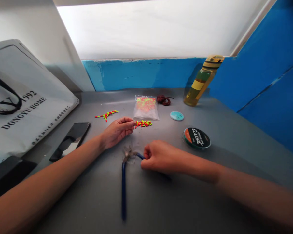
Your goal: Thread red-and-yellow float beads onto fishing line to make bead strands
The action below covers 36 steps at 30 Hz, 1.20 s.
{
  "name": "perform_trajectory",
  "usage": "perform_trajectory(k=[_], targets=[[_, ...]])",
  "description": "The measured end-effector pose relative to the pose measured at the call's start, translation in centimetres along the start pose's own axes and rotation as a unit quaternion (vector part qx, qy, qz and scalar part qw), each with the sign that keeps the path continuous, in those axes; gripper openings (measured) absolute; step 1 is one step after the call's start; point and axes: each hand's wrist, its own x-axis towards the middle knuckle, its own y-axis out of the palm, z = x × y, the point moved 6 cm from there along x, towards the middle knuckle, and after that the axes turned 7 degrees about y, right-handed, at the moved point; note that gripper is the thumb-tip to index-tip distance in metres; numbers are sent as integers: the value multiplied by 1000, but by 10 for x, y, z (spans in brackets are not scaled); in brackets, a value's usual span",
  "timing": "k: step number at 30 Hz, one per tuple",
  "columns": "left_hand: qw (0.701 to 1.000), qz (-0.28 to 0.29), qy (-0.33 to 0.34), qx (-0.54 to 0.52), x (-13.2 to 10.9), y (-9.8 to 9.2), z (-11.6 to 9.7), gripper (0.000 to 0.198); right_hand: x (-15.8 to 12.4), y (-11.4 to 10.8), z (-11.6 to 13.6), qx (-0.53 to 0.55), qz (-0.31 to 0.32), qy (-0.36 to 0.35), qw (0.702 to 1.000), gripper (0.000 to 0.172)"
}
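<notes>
On a grey table, the left hand rests with its fingertips pressed together against the end of a small pile of red and yellow beads; whether they grip one cannot be told. The right hand is curled in a fist around one handle of blue pliers lying mid-table. A bag of beads sits just behind the pile, and a spool lies to the right.

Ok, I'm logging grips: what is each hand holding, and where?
Right hand grips the pliers by one blue handle. Left hand pinches its fingers beside the bead pile; what they hold cannot be told.
</notes>
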Motion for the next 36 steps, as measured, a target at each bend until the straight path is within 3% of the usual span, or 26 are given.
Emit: perform_trajectory(k=[3,5,7,9,12,14,20,24,26,31,36], targets=[[1000,0,-6,1,1,-1,2,18,-24,-1,16,131,91,-52,986,22],[1000,4,-8,3,2,-2,3,18,-35,-17,24,208,90,-85,970,22],[1000,19,-5,9,2,-1,4,17,-34,-44,20,244,1,-107,964,17],[999,34,-3,16,2,0,3,17,-28,-77,8,254,-154,-132,946,20],[999,31,-9,15,1,1,2,17,-23,-113,-18,217,-384,-141,886,29],[1000,26,-12,10,0,2,1,17,-18,-121,-29,179,-435,-138,872,26],[999,48,-11,16,0,3,2,22,-13,-123,-38,157,-419,-128,885,19],[998,54,-12,16,0,2,3,21,8,-105,-39,188,-266,-106,940,19],[998,60,-8,11,0,1,2,21,18,-95,-39,211,-210,-96,950,22],[998,64,2,6,0,2,1,23,20,-90,-31,220,-247,-172,928,29],[997,82,5,7,-1,4,1,21,19,-80,-30,13,-352,-208,913,29]])
